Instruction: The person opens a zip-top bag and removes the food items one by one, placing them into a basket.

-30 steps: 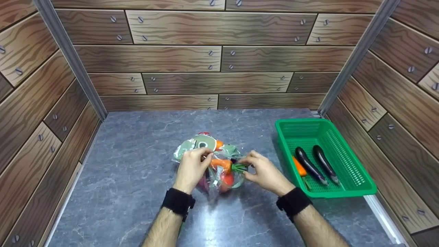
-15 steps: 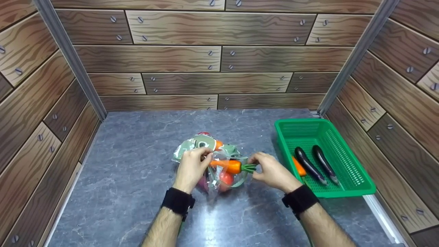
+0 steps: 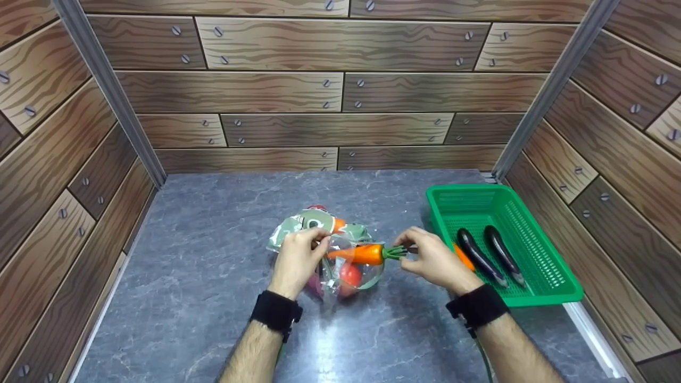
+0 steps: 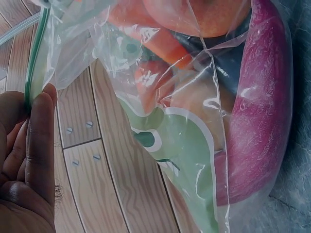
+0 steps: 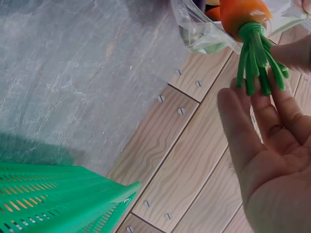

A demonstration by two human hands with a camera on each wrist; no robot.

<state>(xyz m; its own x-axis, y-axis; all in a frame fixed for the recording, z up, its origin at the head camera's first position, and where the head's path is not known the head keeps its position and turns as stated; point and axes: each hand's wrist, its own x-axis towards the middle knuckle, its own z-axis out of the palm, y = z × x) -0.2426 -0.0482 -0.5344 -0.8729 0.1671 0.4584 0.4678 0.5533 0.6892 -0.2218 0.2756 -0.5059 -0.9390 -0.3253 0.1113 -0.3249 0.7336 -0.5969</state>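
- My left hand (image 3: 298, 260) pinches the edge of the plastic bag (image 3: 298, 224) between thumb and fingers, at its green strip (image 4: 36, 58);
- my right hand (image 3: 433, 261) pinches the green stalks of the carrot (image 3: 368, 254), thumb on one side and fingers on the other;
- the carrot lies between my hands at the mouth of the bag; its narrow end shows through transparent film, its leafy end juts out to my right;
- the bag rests on the bench (image 3: 213, 255); inside are a red round vegetable (image 3: 349, 276), a long purple-pink vegetable (image 4: 262, 107) and more orange pieces;
- pale green printing with white outlines covers part of the bag; one ring-shaped mark resembles an O, and the white marks at its left side are too small to read;
- to the right of the bag stands the green basket (image 3: 537, 301); it holds two eggplants (image 3: 481, 258) and, left of them, a second carrot (image 3: 464, 259); 
- a black band (image 3: 275, 314) wraps each of my wrists.
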